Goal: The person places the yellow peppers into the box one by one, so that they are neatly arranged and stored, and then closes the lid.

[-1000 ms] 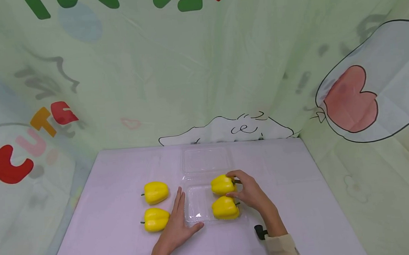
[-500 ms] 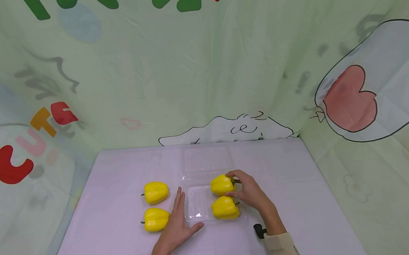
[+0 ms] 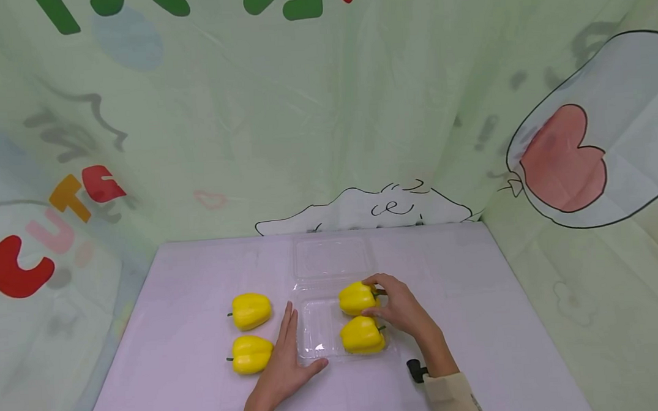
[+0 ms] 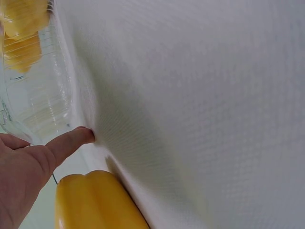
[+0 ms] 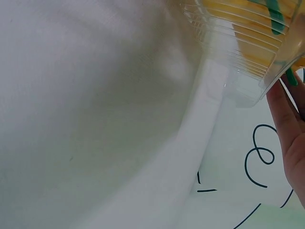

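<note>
- Head view: the right hand [image 3: 396,302] is pinching a glossy yellow bell pepper with a green stem [image 3: 357,298], so thumb and fingers are clamping on it. That pepper is sitting in the right half of a clear plastic box [image 3: 314,322], by the looks of it.
- A second yellow bell pepper [image 3: 362,335] is lying in there too, just on the person's side.
- The left hand [image 3: 287,363] is reaching along the box's left side, fingers straight, thumb apart, gripping nothing.
- A third yellow bell pepper [image 3: 251,311] and a fourth yellow bell pepper [image 3: 251,355] are waiting left of the box on the pale lilac cloth [image 3: 447,268]. The clear lid [image 3: 331,259] is lying folded back. Packing's looking about half done: two peppers plus the lid remaining, I'd guess.
- Left wrist view: one loose pepper is showing below the hand; can't tell whether fingers are touching the box.
- Right wrist view: yellow is showing through ribbed plastic; the hand's partly cropped, so the grip isn't showing clearly.
</note>
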Motion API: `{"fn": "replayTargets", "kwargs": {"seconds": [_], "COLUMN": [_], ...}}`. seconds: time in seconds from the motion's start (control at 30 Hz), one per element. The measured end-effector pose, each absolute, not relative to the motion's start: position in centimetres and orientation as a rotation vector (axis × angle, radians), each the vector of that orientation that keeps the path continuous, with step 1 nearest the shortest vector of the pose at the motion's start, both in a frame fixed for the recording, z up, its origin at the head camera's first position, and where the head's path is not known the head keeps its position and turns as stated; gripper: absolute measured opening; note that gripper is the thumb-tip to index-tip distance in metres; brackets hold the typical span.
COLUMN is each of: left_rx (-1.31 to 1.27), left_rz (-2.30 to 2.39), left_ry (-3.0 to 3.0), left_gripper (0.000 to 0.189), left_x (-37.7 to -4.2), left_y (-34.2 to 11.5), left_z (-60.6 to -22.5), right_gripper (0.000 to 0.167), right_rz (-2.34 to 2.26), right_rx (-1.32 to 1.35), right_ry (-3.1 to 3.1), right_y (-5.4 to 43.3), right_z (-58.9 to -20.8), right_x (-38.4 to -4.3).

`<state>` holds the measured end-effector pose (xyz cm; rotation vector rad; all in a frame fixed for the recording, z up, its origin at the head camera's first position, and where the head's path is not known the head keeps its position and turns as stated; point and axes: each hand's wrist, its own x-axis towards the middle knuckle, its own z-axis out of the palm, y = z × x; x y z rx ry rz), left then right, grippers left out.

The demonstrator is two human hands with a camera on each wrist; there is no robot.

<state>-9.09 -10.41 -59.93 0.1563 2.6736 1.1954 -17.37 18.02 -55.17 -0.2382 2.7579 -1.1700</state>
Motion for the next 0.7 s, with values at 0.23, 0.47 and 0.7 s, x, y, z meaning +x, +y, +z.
{"fn": "replayTargets", "kwargs": {"seconds": [0.23,0.47,0.7], "left_rx": [0.138,0.145,0.153], "left_rz": [1.183,1.204,1.209], "left_ry": [2.669,2.663,2.661], "left_gripper": [0.123,0.123,0.123], "left_x": [-9.07,-9.16,-9.09], "left_y": [-10.37,-10.42,-10.48], "left_z": [-59.91,-59.77,-59.93], "right_gripper": [0.060,0.061,0.062], "right_rz": [-1.155,-1.167,-1.147], "right_rx": [-0.218,-0.228,-0.255], "right_ry": [2.757,2.748,2.747], "right_y": [17.96,18.01,18.33], "right_z": [-55.10,-55.18,-55.46], "right_x": [-17.55,-17.64,-17.52]}}
